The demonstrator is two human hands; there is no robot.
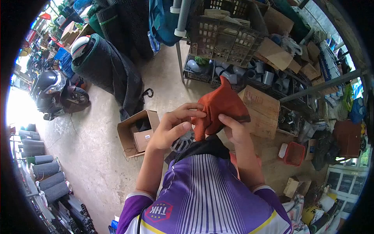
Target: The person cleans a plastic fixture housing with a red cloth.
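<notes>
An orange-red cloth (224, 103), folded and pointed at its top, is held up in front of my chest. My left hand (177, 124) is at the cloth's left edge, its fingers bent against the fabric. My right hand (235, 128) pinches the lower right part, with the thumb on top of the cloth. Below my left hand, near its wrist, there is a grey slotted round piece (183, 142); what supports it is hidden.
An open cardboard box (126, 136) stands on the floor at the left, beyond it a dark rolled mat (105, 66) and a motorbike (58, 91). Ahead are a black crate (226, 39) and grey pipe fittings (268, 78). A red basket (294, 153) lies right.
</notes>
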